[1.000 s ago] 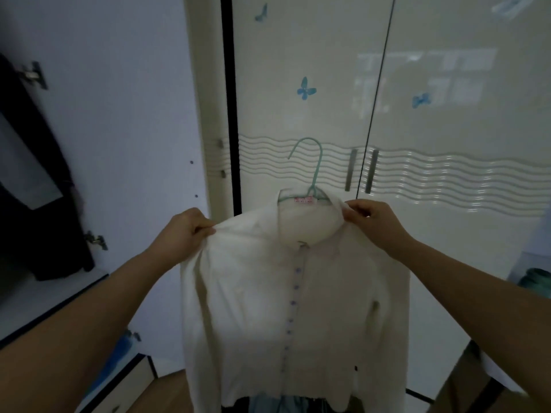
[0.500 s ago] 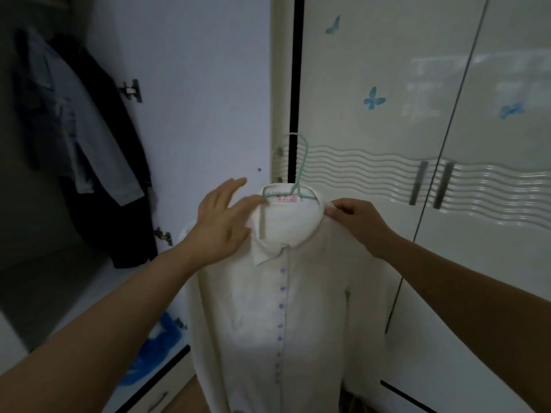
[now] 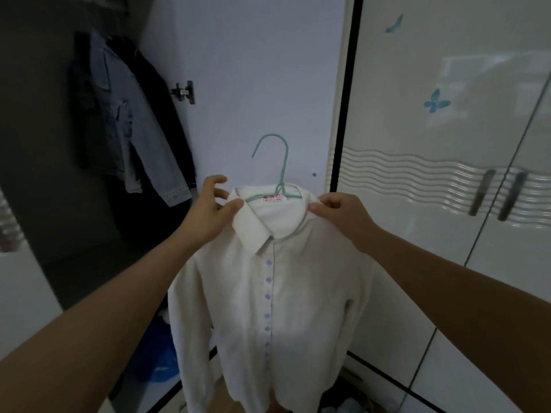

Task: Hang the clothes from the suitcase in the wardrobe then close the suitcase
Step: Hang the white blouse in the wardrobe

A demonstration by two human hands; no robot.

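A white button-up shirt (image 3: pixel 277 293) hangs on a mint-green hanger (image 3: pixel 278 171) in front of me, its hook free in the air. My left hand (image 3: pixel 213 208) pinches the left side of the collar with thumb and forefinger, the other fingers spread. My right hand (image 3: pixel 340 214) pinches the shirt's right collar and shoulder. The open wardrobe (image 3: pixel 59 204) lies to the left, dark inside. The suitcase shows only as a dark edge at the bottom (image 3: pixel 343 394).
A denim jacket (image 3: pixel 125 129) and a dark garment (image 3: pixel 161 114) hang inside the wardrobe. The open door's white inner face (image 3: pixel 253 70) stands behind the hanger. Closed glossy doors with handles (image 3: pixel 495 195) are on the right. A blue bag (image 3: pixel 162 359) lies low in the wardrobe.
The view has swung left towards the open wardrobe. My left hand let go of the shirt's shoulder, reached up and now pinches the collar. My right hand kept its grip.
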